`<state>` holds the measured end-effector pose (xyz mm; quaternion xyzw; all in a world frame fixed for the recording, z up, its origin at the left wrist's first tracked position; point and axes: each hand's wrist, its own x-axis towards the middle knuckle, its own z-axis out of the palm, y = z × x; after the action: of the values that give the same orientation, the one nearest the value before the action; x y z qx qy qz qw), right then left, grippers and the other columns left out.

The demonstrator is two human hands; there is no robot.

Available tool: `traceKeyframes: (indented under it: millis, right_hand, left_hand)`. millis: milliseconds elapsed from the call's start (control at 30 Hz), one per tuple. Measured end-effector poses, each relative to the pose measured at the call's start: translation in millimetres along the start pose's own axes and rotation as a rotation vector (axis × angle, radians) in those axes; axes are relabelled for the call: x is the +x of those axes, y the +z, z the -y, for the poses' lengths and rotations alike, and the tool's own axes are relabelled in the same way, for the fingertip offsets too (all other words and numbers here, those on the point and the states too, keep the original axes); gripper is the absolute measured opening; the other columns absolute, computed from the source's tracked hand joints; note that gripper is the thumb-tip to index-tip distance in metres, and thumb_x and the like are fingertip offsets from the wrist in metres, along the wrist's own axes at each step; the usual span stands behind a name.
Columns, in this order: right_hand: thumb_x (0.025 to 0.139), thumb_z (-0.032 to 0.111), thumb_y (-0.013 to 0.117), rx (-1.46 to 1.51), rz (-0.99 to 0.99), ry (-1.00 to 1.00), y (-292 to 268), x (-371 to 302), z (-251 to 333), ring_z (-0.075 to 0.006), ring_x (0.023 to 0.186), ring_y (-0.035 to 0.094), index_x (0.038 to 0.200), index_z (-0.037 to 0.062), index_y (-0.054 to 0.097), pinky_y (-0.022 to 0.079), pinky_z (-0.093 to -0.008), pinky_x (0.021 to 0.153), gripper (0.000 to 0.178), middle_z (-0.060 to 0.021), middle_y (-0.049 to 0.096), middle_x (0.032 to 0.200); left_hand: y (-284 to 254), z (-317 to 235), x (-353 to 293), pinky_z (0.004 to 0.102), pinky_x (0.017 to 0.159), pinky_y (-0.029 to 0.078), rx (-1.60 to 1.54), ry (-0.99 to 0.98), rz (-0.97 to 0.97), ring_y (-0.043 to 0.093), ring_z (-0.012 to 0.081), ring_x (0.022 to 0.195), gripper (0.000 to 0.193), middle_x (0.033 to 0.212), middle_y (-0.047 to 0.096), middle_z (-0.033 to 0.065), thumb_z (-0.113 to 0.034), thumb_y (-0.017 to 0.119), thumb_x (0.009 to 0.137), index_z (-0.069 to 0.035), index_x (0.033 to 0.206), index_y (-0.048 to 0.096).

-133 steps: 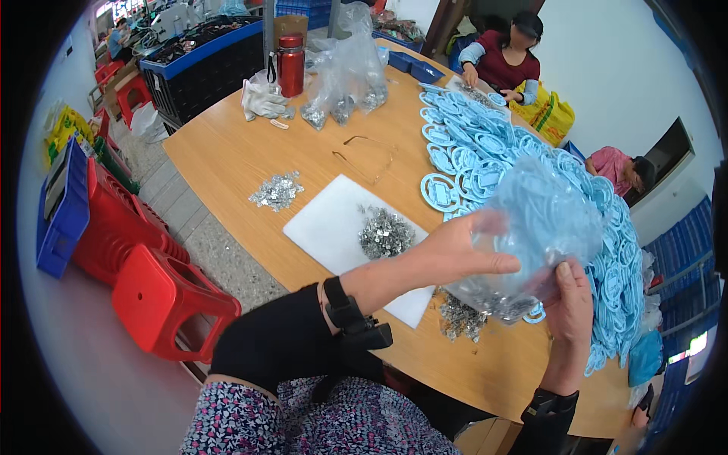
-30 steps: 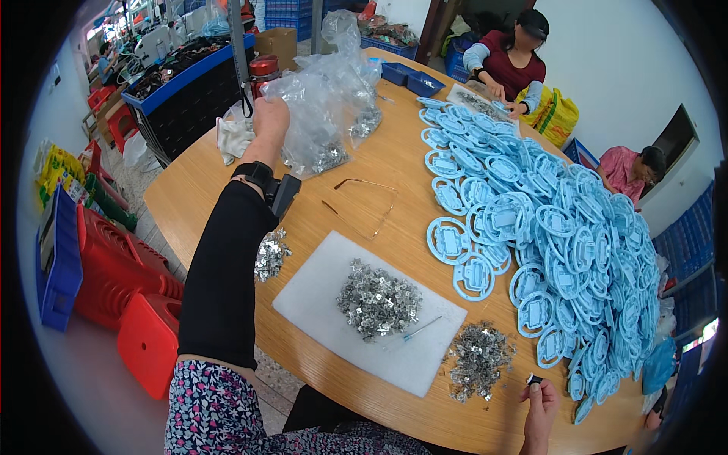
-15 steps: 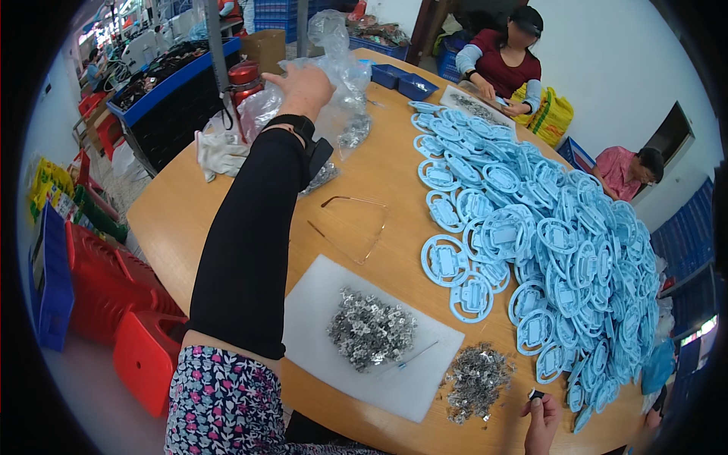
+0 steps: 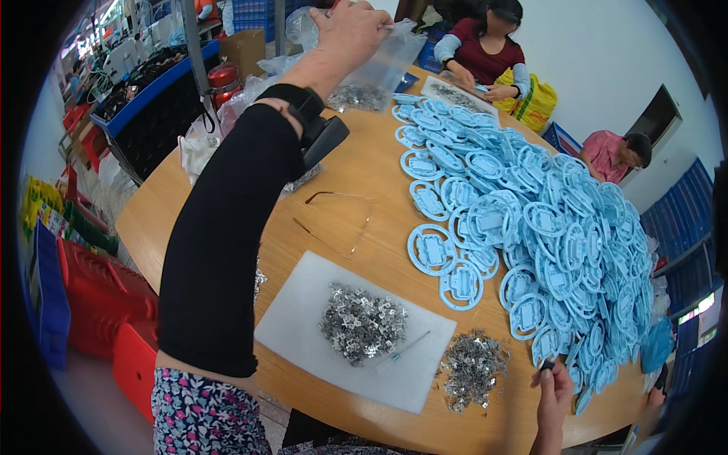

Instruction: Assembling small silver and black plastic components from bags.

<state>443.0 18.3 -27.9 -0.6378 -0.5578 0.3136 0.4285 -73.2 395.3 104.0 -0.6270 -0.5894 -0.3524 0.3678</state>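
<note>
Clear plastic bag (image 4: 394, 64) at the far side of the table (image 4: 356, 155), silvery metal pieces (image 4: 356, 98) low inside; left hand (image 4: 350, 34) pinching its upper edge. Right hand (image 4: 556, 388) pinches a small dark object (image 4: 547, 365) (kind unclear), just beside the heaped light-blue plastic parts (image 4: 557, 239).

Clear bag (image 4: 393, 64): plastic, raised upright by its top, silvery metal pieces (image 4: 358, 98) at bottom.
Dark piece (image 4: 547, 365): small, pinched, near right.
</note>
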Motion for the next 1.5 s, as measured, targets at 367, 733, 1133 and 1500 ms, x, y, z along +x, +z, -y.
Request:
traceKeyframes:
  millis: [367,733,1133,1500]
  right_hand:
    - [0.087,0.010,0.069,-0.270,-0.122,-0.885,43,96,194,-0.0206,0.121,0.051,0.135,-0.0054,0.049,0.036,-0.0340,0.106,0.055,-0.0138,0.056,0.129]
    - [0.087,0.015,0.070,-0.447,0.293,-0.650,31,17,214,-0.0113,0.049,0.037,0.086,0.0001,0.060,0.036,-0.0294,0.048,0.018,-0.0061,0.044,0.054]
    - [0.094,0.023,0.068,0.134,0.377,-0.791,75,15,265,-0.0012,0.057,0.050,0.102,0.0041,0.065,0.039,-0.0180,0.049,0.021,0.0060,0.055,0.071]
    - [0.089,0.023,0.070,0.412,0.712,-0.225,155,57,168,-0.0060,0.075,0.056,0.112,0.0088,0.062,0.047,-0.0232,0.072,0.029,0.0008,0.067,0.088]
  left_hand:
    - [-170,-122,-52,0.0578,0.099,0.034,-0.474,0.376,0.177,0.058,0.0237,0.107,0.014,0.093,0.069,-0.0037,-0.031,0.067,0.088,-0.023,0.100,0.072]
    - [-308,-188,-189,0.0568,0.111,0.027,-0.957,-0.034,-0.034,0.043,0.0269,0.128,0.067,0.134,0.051,0.0094,-0.021,0.081,0.074,-0.010,0.134,0.054]
    - [-252,-180,-302,0.0523,0.113,0.032,-2.533,-0.976,0.198,0.036,0.0293,0.138,0.087,0.149,0.037,0.0113,-0.063,0.061,0.087,-0.012,0.149,0.027]
    - [-265,-74,-311,0.0408,0.089,0.056,-1.754,-1.319,0.314,0.066,0.0233,0.099,0.058,0.106,0.064,0.0100,-0.052,0.056,0.096,-0.007,0.132,0.050]
